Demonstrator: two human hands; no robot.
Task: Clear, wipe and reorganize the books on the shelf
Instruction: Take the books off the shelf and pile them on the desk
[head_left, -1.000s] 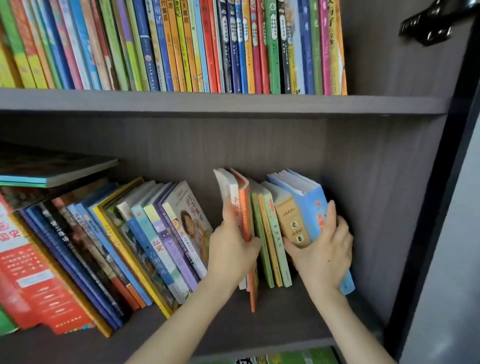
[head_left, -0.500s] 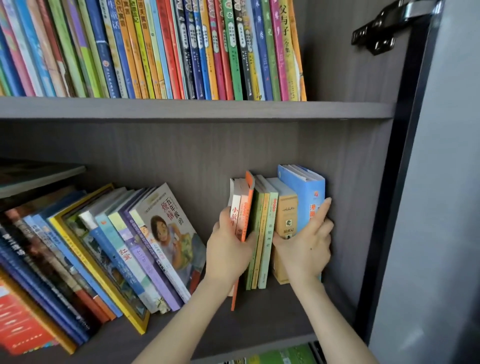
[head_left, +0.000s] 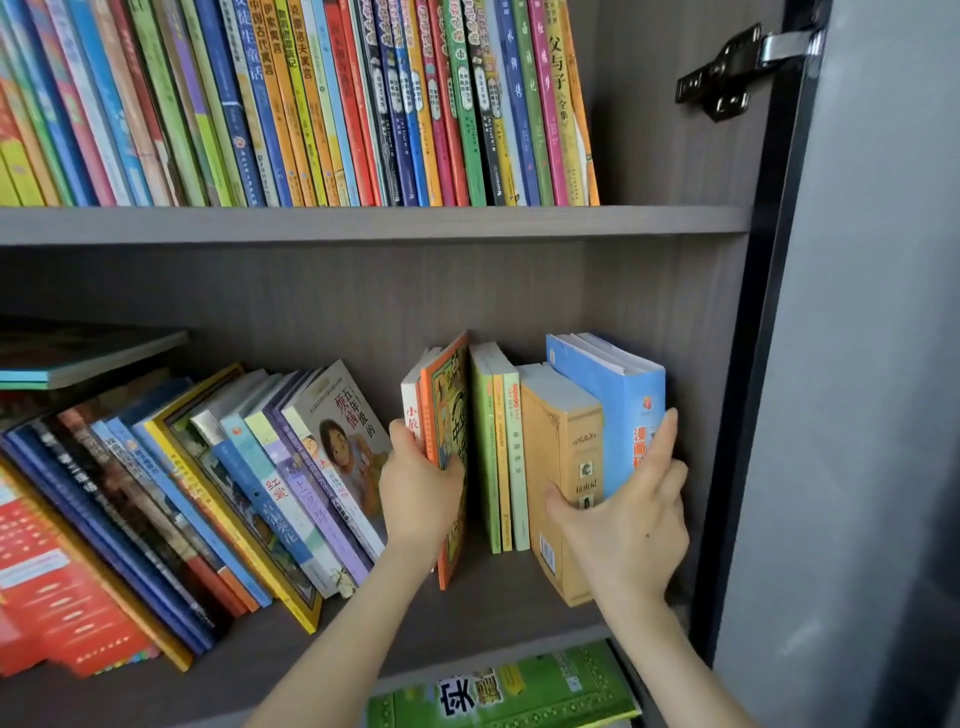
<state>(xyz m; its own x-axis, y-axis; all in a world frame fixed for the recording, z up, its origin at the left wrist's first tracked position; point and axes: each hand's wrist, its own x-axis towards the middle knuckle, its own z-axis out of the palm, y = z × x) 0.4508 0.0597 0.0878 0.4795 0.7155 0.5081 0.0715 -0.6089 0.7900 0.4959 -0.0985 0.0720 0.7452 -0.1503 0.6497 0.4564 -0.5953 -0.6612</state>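
Observation:
On the middle shelf, a small group of books stands upright at the right end. My left hand grips a white book and an orange book, tilted a little apart from the thin green books beside them. My right hand holds the tan book and the blue book together, thumb on the tan spine, fingers on the blue one's right side by the shelf wall.
A row of books leans to the left on the same shelf, with flat books lying above them. The upper shelf carries a packed row of upright books. A green book lies on the shelf below. An open cabinet door with a hinge stands at right.
The upright books have been straightened and pushed right toward the shelf wall. A gap has opened between the orange book and the green ones. The camera has moved closer and shifted right.

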